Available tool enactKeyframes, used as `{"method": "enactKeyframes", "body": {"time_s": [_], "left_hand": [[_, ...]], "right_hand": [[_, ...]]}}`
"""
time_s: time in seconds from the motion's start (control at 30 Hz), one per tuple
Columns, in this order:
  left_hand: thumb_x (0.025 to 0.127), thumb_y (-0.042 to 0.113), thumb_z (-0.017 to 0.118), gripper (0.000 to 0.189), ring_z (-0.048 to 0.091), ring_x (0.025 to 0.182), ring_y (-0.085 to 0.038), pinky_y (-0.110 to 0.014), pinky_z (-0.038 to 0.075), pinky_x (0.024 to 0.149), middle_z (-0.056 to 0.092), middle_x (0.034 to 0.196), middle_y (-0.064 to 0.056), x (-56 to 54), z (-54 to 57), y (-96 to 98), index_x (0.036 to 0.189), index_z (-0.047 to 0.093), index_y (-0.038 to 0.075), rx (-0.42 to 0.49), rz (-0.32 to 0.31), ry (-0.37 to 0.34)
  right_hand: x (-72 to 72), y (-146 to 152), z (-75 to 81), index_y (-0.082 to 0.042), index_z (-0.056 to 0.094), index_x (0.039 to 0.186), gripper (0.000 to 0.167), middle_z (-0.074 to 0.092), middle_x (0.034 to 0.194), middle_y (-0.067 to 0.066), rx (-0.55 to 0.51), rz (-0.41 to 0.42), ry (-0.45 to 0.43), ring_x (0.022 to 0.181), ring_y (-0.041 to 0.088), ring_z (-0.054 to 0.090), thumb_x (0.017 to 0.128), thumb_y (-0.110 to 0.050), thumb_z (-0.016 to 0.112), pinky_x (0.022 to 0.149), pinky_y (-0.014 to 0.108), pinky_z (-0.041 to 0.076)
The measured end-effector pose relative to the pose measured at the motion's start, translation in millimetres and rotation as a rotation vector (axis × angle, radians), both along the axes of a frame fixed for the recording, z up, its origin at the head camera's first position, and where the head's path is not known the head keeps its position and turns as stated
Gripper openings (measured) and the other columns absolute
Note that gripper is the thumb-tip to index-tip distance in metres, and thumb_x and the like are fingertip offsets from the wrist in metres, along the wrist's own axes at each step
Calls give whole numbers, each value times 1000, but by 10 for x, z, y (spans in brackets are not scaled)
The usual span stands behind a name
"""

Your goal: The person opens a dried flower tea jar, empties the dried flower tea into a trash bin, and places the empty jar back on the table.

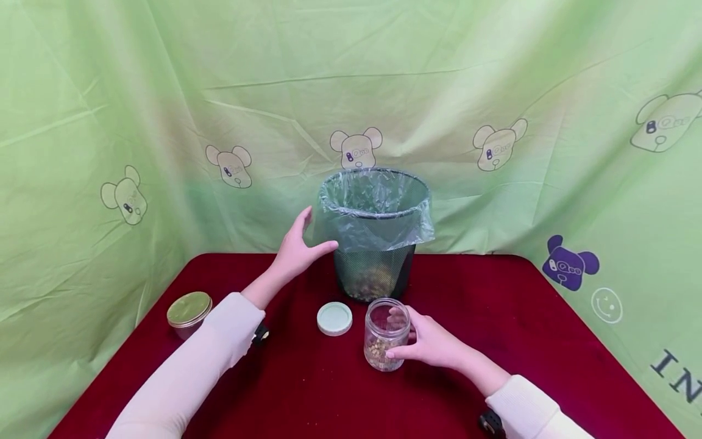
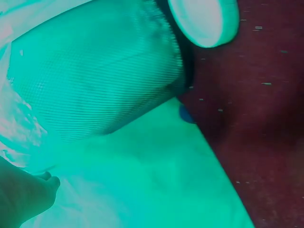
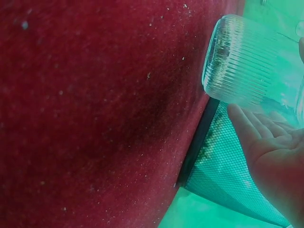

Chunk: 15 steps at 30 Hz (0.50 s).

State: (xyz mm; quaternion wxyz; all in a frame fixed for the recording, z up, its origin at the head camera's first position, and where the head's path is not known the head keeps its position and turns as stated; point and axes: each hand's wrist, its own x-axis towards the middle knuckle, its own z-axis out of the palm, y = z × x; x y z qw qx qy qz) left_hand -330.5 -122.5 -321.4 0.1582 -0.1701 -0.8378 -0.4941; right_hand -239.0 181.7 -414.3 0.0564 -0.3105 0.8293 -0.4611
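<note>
Head view: red table (image 1: 471,305), green curtain (image 1: 439,91); left hand (image 1: 298,246) spread by bin (image 1: 373,265), right hand (image 1: 430,341) holding jar (image 1: 376,334).

Left arm (image 1: 186,360) stretched forward, left hand (image 1: 296,247) raised, thumb spread from fingers, right arm (image 1: 529,405) angled inward, right hand (image 1: 430,341) lower, thumb and fingers curved

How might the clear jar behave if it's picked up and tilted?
The clear jar will probably hold its shape, since its ribbed wall looks rigid. The small pieces low inside may shift and spill when tilted, as its mouth is uncovered. Its glossy surface could make it somewhat slippery.
</note>
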Motion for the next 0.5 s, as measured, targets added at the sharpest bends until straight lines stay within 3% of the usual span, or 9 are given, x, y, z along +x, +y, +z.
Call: {"method": "enactKeyframes", "body": {"time_s": [0.13,0.33,0.5], "left_hand": [[83,44,75,98,24,143,-19,-38,23,114,22,159,-6,-95,126,74,155,18,9,100,-37,-22],[91,33,67,85,22,143,-25,-32,22,114,20,158,-13,-228,257,182,155,16,6,281,-90,-71],[93,37,63,84,19,144,-25,-30,20,114,19,158,-14,-299,291,234,155,16,5,311,-91,-106]], "right_hand": [[2,2,-20,8,41,135,78,54,130,22,-4,-1,8,114,33,59,78,-24,83,86,30,52],[-4,-7,-46,6,42,134,77,55,130,21,1,-12,27,113,32,60,78,-25,83,85,30,52],[-20,-4,-80,3,43,134,77,55,130,17,12,-40,36,111,28,60,77,-28,83,86,29,52]]}}
